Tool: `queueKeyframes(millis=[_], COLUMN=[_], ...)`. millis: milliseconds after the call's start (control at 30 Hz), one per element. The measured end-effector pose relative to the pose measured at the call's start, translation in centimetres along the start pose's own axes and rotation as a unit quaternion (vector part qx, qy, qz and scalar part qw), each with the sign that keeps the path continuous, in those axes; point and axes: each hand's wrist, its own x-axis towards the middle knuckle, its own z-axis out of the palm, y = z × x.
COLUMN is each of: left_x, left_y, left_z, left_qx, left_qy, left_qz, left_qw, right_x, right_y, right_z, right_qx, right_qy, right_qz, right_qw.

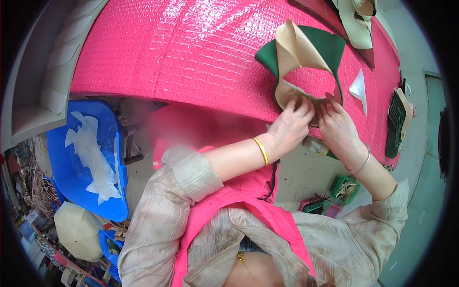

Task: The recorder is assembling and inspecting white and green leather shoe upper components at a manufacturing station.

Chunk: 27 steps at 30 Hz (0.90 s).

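A curved cut piece (300, 52), green on one face and beige on the other, curls up from the pink quilted table (191, 52). My left hand (292, 123) pinches its near edge at the table's front rim, fingers closed on the beige layer. My right hand (338, 125) grips the same edge just to the right, fingertips touching the green face. Both wrists wear thin bangles.
A white triangular scrap (358, 88) lies right of the piece. A stack of green and beige pieces (398, 122) sits at the table's right end. More beige pieces (356, 21) lie at the far edge. A blue bin (88, 158) with white scraps stands on the left.
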Motion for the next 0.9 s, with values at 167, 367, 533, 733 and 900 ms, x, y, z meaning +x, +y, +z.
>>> queueKeyframes(millis=[167, 367, 533, 733, 900], left_x=[-0.4, 0.7, 0.2, 1.5, -3.3], left_y=[-0.8, -0.3, -0.5, -0.1, -4.8], left_z=[2.8, 1.5, 2.9, 1.1, 0.9], left_qx=[-0.224, -0.074, -0.18, -0.116, -0.193], left_qy=[0.172, 0.069, 0.202, 0.051, 0.193], left_qz=[-0.011, -0.008, -0.03, -0.023, -0.03], left_qw=[0.959, 0.995, 0.962, 0.992, 0.961], right_x=[-0.4, 0.1, -0.6, 0.0, -0.8], right_y=[0.0, 0.5, 1.0, 0.6, -2.1], right_z=[0.4, -0.8, 1.0, -0.4, 1.0], right_qx=[0.033, 0.075, 0.015, 0.021, 0.0], right_qy=[0.017, -0.054, 0.052, -0.057, -0.064], right_qz=[0.026, 0.012, 0.036, 0.045, 0.055], right_qw=[0.999, 0.996, 0.998, 0.997, 0.996])
